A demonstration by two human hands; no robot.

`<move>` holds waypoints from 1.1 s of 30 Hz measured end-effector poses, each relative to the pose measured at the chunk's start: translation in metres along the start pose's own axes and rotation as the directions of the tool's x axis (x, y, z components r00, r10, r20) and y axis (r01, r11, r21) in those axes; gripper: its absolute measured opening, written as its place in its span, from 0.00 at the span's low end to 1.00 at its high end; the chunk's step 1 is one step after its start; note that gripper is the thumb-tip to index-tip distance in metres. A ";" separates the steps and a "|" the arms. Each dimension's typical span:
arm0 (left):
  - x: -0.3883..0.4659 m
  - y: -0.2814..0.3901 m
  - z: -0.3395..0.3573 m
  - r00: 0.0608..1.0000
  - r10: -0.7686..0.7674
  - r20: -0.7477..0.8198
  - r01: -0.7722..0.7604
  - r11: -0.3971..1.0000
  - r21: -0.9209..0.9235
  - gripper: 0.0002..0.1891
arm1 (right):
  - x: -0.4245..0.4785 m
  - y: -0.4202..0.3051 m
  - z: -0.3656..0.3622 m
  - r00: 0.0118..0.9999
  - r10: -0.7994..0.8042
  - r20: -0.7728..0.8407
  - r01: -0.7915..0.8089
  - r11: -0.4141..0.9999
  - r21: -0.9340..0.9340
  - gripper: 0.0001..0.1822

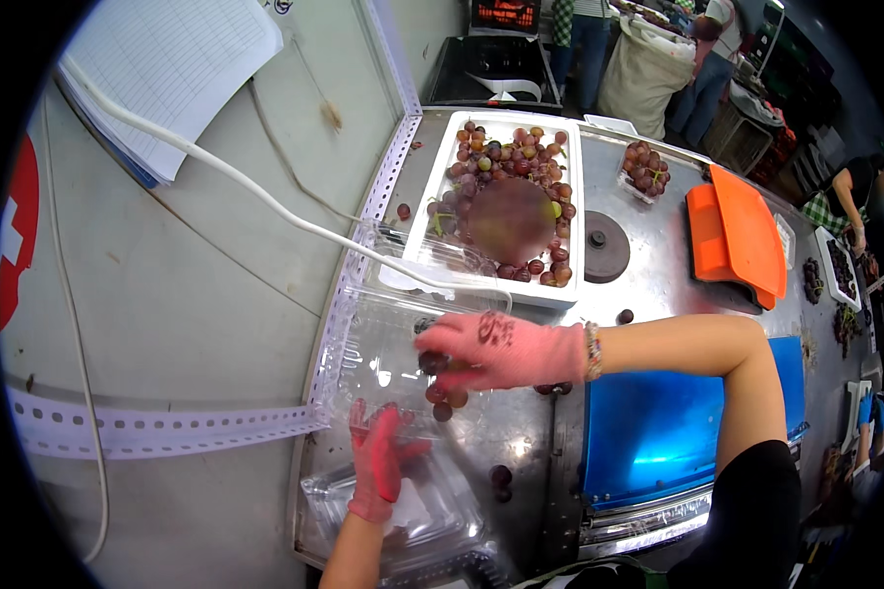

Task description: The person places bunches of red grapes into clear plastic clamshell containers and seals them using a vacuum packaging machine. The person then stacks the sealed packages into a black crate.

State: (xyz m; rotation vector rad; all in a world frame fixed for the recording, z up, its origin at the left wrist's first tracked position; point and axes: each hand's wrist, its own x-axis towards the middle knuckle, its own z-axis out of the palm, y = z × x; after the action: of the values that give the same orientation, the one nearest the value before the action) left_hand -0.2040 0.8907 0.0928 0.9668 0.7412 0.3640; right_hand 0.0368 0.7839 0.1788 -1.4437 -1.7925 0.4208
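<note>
My right hand (504, 352), in a pink glove, holds a small bunch of dark red grapes (442, 397) that hangs below its fingers. It is over a clear plastic container (376, 346). At that container's near edge is my left hand (379, 464), also gloved, with thumb and fingers apart; whether it grips the rim is unclear. Under the left wrist lie more clear plastic containers (442, 508). Beyond my hands, a white foam box (578, 221) holds loose and bunched grapes (519, 158). A round patch in its middle is blurred.
A white cable (265, 210) crosses the left side. To the right are a blue plate (656, 427), an orange scale (744, 228), a dark round disc (605, 247) and a filled grape punnet (644, 173). Loose grapes (501, 477) lie on the metal table (523, 442). Other people stand farther off.
</note>
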 end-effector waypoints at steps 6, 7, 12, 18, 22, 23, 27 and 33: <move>-0.003 0.002 -0.002 0.999 -0.025 -0.031 0.021 0.994 -0.109 0.40 | 0.034 0.040 -0.028 0.838 -0.130 -0.531 -0.114 0.909 -0.402 0.12; -0.001 0.002 0.001 0.998 -0.041 -0.056 0.037 0.996 -0.080 0.38 | 0.042 0.078 -0.036 0.828 0.143 -0.543 -0.366 0.871 -0.329 0.11; 0.001 0.016 0.012 0.998 -0.068 0.011 0.068 0.997 -0.025 0.35 | 0.022 0.269 -0.033 0.947 0.217 -0.235 -0.316 0.508 -0.801 0.07; -0.004 0.020 0.016 0.990 -0.094 -0.104 0.080 0.988 -0.132 0.34 | 0.046 0.289 0.002 0.922 0.252 -0.293 -0.359 0.280 -0.890 0.10; -0.003 0.032 0.010 0.976 -0.217 -0.011 0.212 0.964 -0.163 0.31 | 0.060 0.259 0.003 0.878 0.290 -0.381 -0.454 0.251 -0.855 0.10; -0.002 0.028 0.009 0.980 -0.197 -0.015 0.191 0.961 -0.202 0.30 | 0.057 0.266 0.000 0.896 0.237 -0.375 -0.436 0.323 -0.840 0.09; 0.000 0.020 0.004 0.984 -0.169 -0.053 0.153 0.962 -0.227 0.13 | 0.041 0.269 -0.036 0.923 0.308 -0.230 -0.383 0.782 -0.492 0.15; 0.003 0.024 0.011 0.990 -0.141 -0.003 0.139 0.977 -0.162 0.13 | 0.003 0.177 -0.090 0.871 0.479 0.107 -0.402 0.573 0.714 0.24</move>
State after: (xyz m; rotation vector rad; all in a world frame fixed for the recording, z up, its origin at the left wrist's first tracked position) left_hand -0.1931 0.8986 0.1161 0.7557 0.7762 0.3025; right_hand 0.2221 0.8211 0.1180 -1.2606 -0.9416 1.1558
